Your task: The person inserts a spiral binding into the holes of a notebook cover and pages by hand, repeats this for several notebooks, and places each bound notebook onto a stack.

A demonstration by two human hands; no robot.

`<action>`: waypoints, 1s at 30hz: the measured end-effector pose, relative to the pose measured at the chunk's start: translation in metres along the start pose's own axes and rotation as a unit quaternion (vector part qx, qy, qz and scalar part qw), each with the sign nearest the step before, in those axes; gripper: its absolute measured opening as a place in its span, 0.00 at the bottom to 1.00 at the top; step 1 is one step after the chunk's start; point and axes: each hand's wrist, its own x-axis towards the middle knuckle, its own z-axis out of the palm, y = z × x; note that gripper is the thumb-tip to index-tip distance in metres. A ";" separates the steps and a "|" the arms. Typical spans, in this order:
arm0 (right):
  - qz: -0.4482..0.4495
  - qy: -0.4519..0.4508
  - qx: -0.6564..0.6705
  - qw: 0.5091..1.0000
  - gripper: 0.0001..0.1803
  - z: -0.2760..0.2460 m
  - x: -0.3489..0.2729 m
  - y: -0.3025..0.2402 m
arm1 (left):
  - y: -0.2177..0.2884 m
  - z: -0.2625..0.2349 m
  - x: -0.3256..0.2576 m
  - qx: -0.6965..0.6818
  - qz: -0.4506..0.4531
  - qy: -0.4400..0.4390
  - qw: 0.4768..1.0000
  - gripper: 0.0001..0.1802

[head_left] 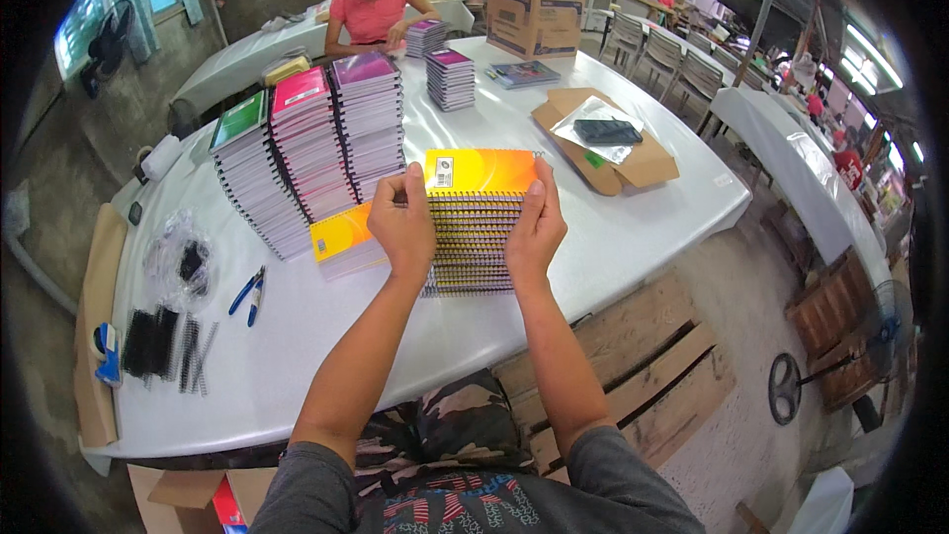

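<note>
A stack of wire-bound notebooks (474,242) stands in front of me on the white-covered table, its top cover yellow and orange, its spiral edges facing me. My left hand (405,227) clasps the left side near the top, fingers curled, thumb upright at the cover's edge. On the opposite side my right hand (537,227) presses in with its thumb on the near corner. The fingers behind the stack are hidden. Just left of my left hand lies a lower pile of yellow-covered notebooks (341,234), partly behind my wrist.
Tall notebook stacks with green (239,121), pink (300,89) and purple (364,67) covers rise at left. Pliers (249,295), black binding combs (153,341) and a tape dispenser (107,351) lie nearer. A phone (607,132) rests on flattened cardboard (647,170). A person (374,15) sits opposite.
</note>
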 end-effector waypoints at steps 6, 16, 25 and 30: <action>-0.015 0.020 0.001 1.000 0.21 0.008 -0.003 0.005 | -0.001 -0.004 0.001 0.022 0.016 -0.001 1.000 0.15; -0.146 0.044 -0.090 0.984 0.20 -0.022 -0.047 -0.023 | -0.100 -0.141 0.043 0.488 0.324 -0.241 0.774 0.20; 0.647 -0.335 0.405 0.553 0.22 0.008 -0.138 -0.013 | -0.022 -0.220 -0.068 0.366 0.346 -0.431 0.748 0.20; 0.381 -0.528 0.346 0.675 0.21 0.021 -0.141 -0.012 | -0.007 -0.235 -0.071 0.405 0.196 -0.230 0.863 0.28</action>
